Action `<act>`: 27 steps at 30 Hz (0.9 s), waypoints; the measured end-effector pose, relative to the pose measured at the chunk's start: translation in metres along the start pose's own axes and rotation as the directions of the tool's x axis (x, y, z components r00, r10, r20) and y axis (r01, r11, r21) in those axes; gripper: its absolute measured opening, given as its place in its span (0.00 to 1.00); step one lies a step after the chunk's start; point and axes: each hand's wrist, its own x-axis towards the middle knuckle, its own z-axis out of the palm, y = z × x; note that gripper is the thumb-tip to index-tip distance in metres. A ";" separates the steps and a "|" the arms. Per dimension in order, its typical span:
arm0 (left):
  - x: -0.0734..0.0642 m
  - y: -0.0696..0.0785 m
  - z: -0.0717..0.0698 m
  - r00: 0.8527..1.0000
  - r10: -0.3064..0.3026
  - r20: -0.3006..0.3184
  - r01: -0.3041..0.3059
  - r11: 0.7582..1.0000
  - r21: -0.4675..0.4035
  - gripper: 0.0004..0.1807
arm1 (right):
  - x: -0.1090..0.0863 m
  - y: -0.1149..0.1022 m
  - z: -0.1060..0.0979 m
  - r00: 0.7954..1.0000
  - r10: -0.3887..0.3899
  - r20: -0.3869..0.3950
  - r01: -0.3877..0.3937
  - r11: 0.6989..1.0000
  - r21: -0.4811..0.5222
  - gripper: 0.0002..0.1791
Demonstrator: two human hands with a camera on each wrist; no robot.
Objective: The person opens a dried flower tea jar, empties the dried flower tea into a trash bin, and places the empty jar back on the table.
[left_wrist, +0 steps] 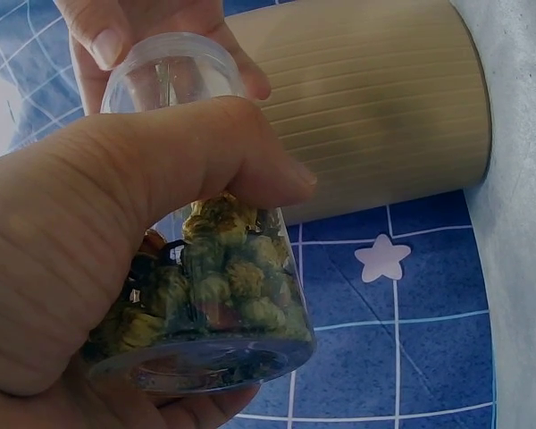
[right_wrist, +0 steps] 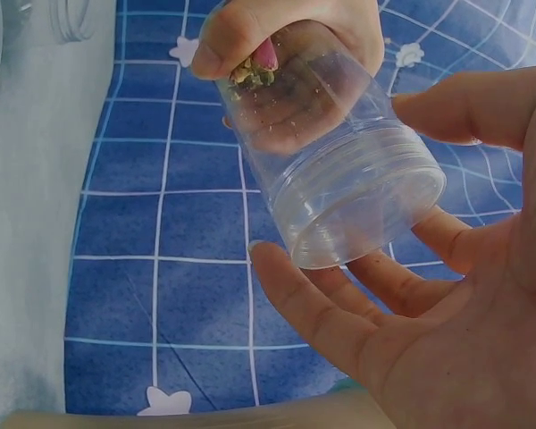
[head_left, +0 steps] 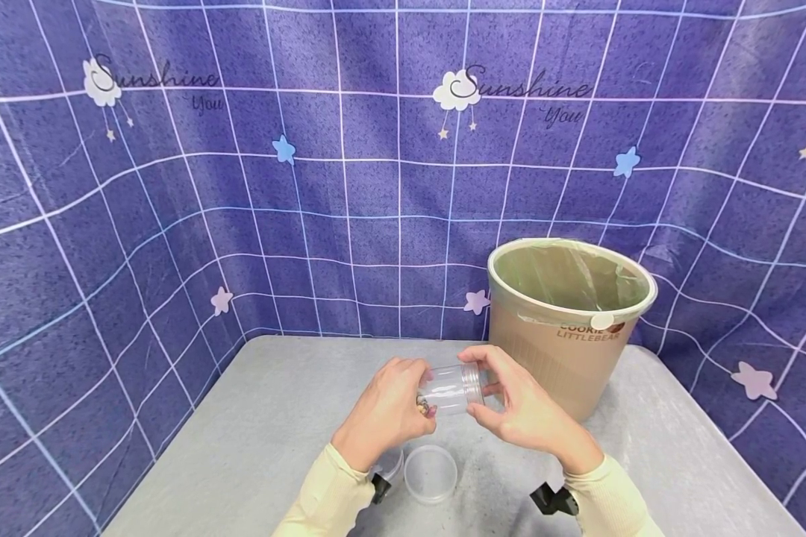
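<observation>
- Head view: the left hand (head_left: pixel 392 406) grips the jar (head_left: pixel 450 389) by its base end, thumb below and fingers above.
- The right hand (head_left: pixel 520 410) has thumb and fingers curved round the ridged end; how firmly they press, I cannot tell.
- The jar lies on its side in the air between the two sets of fingers, ridged end towards the right ones, with some buds (head_left: pixel 422 406) by the left fingertips.
- Below the left fingers, on the table (head_left: pixel 275 418), stands a clear tub (head_left: pixel 430 477); a second tub (head_left: pixel 395 464) is partly hidden by the left wrist.
- The bin (head_left: pixel 564 365), lined with a bag (head_left: pixel 544 276), stands behind the right fingers; the curtain (head_left: pixel 349 253) hangs beyond both hands.
- Left wrist view: the left thumb lies across the jar's side, and yellow-green buds fill the part below it, down to the base.
- Right fingertips flank the rim beyond the thumb.
- Right wrist view: the ridged end sits between the right thumb and fingers, clear of the palm.
- A pink bud (right_wrist: pixel 266 55) shows inside, beside a left fingertip.
</observation>
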 end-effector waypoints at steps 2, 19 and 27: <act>0.000 0.000 0.000 1.000 0.001 0.000 -0.001 1.000 0.004 0.26 | 0.000 0.000 0.000 1.000 0.003 -0.002 -0.003 1.000 0.000 0.37; 0.000 -0.001 0.001 1.000 0.010 -0.008 -0.010 1.000 0.000 0.25 | 0.002 0.000 0.004 0.986 0.131 -0.099 -0.139 0.987 -0.076 0.19; 0.000 0.000 0.000 1.000 0.002 -0.004 -0.002 1.000 -0.005 0.25 | 0.001 -0.002 0.005 0.962 0.247 -0.113 -0.259 0.960 -0.110 0.15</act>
